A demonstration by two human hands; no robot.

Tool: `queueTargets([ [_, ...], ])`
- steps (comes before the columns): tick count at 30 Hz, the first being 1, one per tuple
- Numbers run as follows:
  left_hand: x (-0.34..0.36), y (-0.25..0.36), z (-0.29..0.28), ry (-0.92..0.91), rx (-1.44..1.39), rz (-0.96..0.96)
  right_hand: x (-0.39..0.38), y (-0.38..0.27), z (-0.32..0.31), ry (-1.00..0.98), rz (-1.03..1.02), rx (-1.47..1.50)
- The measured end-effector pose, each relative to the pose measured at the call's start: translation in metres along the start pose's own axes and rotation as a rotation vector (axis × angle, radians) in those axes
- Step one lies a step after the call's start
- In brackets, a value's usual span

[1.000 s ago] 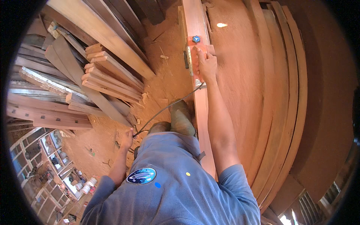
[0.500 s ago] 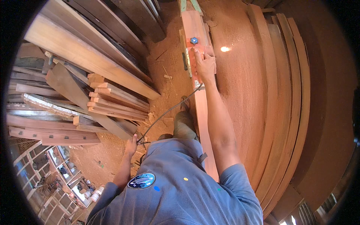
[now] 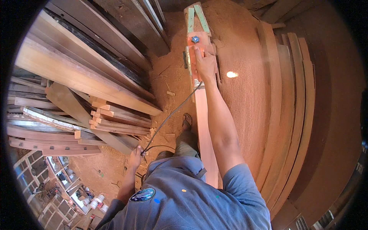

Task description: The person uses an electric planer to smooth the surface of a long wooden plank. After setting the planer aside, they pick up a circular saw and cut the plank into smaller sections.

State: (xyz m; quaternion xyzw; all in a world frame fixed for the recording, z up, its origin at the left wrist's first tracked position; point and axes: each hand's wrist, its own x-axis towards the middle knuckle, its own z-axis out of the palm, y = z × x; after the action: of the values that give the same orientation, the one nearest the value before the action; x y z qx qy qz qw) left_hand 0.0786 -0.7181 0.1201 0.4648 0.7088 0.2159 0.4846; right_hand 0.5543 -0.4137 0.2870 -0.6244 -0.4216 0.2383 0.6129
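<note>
An orange-red electric hand planer [image 3: 210, 47] with a blue front knob [image 3: 195, 39] rests on a long reddish plank [image 3: 206, 130], near the plank's far end. My right hand [image 3: 206, 66] is wrapped round the planer's handle, its arm stretched forward. From the planer's rear a black power cord [image 3: 172, 107] curves back toward me. Low at the left, my left hand [image 3: 136, 156] is closed on this cord, holding it off to the side of the plank. The planer's underside is hidden.
Green strips [image 3: 199, 18] form a V at the plank's far end. Long boards [image 3: 88, 76] and stacked battens [image 3: 122, 117] lie at the left. A wide dusty wooden surface [image 3: 241, 126] and further boards [image 3: 291, 115] stretch along the right. Shavings litter the sawdust-covered floor [image 3: 168, 80].
My right hand has pushed the planer farther along the plank, closer to the green strips. The left hand keeps hold of the cord. The whole view has shifted slightly.
</note>
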Motion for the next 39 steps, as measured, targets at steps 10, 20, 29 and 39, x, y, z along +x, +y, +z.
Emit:
queueTargets([
  [10, -0.060, -0.026, 0.015, -0.014, -0.169, 0.056, -0.007, -0.011, 0.004, 0.165, -0.259, -0.199],
  [20, -0.101, 0.001, 0.012, -0.112, -0.245, 0.174, -0.007, -0.035, 0.000, 0.195, -0.137, -0.223],
  [29, 0.001, -0.218, -0.067, 0.012, 0.195, 0.054, -0.357, 0.088, -0.085, -0.010, -0.146, -0.214],
  [39, 0.023, -0.223, -0.059, -0.586, 0.701, 0.403, -0.837, 0.063, -0.213, 1.038, 0.439, 0.079],
])
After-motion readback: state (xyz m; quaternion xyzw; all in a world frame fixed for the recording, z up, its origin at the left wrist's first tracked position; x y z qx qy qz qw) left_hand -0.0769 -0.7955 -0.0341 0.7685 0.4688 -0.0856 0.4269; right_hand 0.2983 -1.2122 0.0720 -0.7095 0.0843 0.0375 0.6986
